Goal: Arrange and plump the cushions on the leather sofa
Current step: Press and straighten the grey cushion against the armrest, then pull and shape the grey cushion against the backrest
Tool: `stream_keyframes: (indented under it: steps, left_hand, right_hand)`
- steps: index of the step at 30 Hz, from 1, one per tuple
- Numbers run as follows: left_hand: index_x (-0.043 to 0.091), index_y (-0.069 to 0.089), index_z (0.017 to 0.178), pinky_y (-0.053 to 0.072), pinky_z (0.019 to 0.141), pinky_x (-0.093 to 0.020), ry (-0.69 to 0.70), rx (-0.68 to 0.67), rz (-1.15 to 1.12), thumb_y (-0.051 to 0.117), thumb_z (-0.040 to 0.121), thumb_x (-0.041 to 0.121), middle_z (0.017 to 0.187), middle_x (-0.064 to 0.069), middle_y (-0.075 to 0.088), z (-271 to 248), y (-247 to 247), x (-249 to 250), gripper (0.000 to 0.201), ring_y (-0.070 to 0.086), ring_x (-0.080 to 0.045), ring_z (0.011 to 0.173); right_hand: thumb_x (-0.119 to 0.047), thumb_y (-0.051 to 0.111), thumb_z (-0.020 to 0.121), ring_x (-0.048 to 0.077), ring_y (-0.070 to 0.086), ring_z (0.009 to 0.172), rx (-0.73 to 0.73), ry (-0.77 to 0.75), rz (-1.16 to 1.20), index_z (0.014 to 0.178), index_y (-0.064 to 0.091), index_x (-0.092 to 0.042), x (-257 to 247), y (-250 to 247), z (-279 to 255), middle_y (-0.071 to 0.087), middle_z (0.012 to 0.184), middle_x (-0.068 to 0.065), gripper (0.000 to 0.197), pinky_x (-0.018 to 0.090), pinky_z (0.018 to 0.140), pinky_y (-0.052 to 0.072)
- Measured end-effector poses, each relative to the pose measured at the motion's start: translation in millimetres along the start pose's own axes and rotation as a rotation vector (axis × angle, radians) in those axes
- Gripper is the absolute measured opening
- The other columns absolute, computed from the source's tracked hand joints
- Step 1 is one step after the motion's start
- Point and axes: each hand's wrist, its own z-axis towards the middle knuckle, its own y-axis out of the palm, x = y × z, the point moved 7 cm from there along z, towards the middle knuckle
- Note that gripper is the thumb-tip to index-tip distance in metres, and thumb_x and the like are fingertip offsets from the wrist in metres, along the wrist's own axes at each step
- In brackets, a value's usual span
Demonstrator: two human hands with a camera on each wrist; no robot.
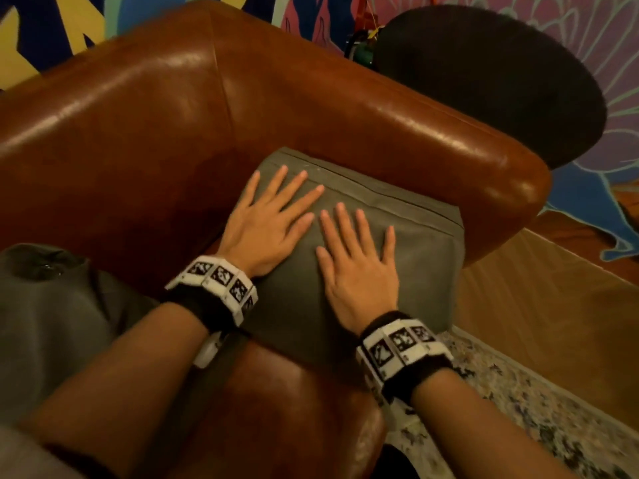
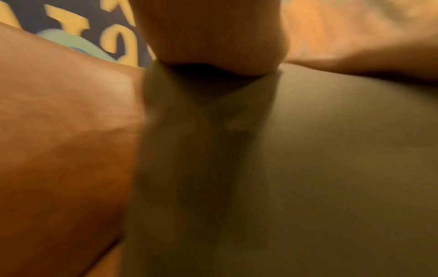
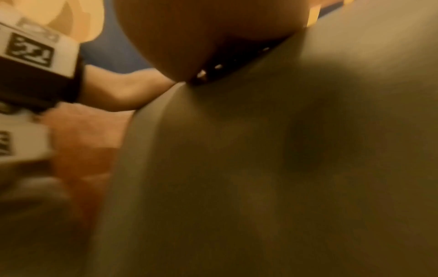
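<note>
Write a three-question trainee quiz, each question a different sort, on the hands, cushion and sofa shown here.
1. True or false: both hands lie flat on the grey cushion.
2. The cushion leans against: A) the floor rug, B) the brown leather sofa arm, C) a table.
3. Fill in: the left hand and right hand have fingers that are ____, not curled.

Key: 1 true; 2 B; 3 straight.

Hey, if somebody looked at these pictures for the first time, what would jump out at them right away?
First, the left hand and right hand pressed flat, fingers spread, side by side on the grey-green cushion. That cushion sits in the corner of the glossy brown leather sofa, against its right armrest. Behind, a bright painted mural covers the wall.
</note>
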Motion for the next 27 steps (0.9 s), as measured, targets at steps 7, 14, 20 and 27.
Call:
stream_keyframes:
  steps: [7,14,20,27]
  left_hand:
    - [0.047,-0.006,0.151,-0.015,0.114,-0.057,-0.511,-0.188,0.004,0.001,0.099,0.056,0.164,0.003,-0.005,-12,-5,-53,0.053,-0.016,-0.027,0.149]
    - [0.014,0.034,0.149,0.010,0.119,-0.049,-0.729,0.293,-0.209,0.037,0.102,0.023,0.157,-0.014,0.029,-85,-107,-64,0.048,0.015,-0.033,0.148]
    - [0.008,0.065,0.118,0.042,0.090,-0.036,-0.639,0.457,-0.236,0.046,0.095,0.021,0.114,-0.013,0.067,-237,-178,7,0.032,0.060,-0.030,0.104]
    - [0.006,0.068,0.112,0.047,0.084,-0.046,-1.118,0.446,-0.135,0.058,0.095,0.013,0.100,-0.019,0.068,-411,-162,20,0.021,0.061,-0.037,0.092]
  right_hand:
    - [-0.050,0.003,0.103,0.021,-0.018,0.151,-0.317,0.461,0.081,0.153,-0.016,-0.043,128,-9,-28,-0.020,0.163,-0.008,0.054,0.057,0.116,-0.016]
    - [-0.042,0.026,0.105,0.023,0.003,0.153,0.023,0.423,0.386,0.157,0.013,-0.028,148,-86,-57,0.011,0.166,0.001,0.055,0.057,0.121,-0.001]
    - [-0.045,0.037,0.098,0.016,0.052,0.116,-0.005,-0.018,0.494,0.119,0.060,-0.025,61,-123,-87,0.058,0.121,-0.002,0.037,0.052,0.103,0.042]
    - [-0.031,0.049,0.100,0.036,0.058,0.110,-0.270,-0.393,0.404,0.105,0.070,-0.015,-105,-67,-82,0.067,0.111,0.014,0.027,0.045,0.092,0.042]
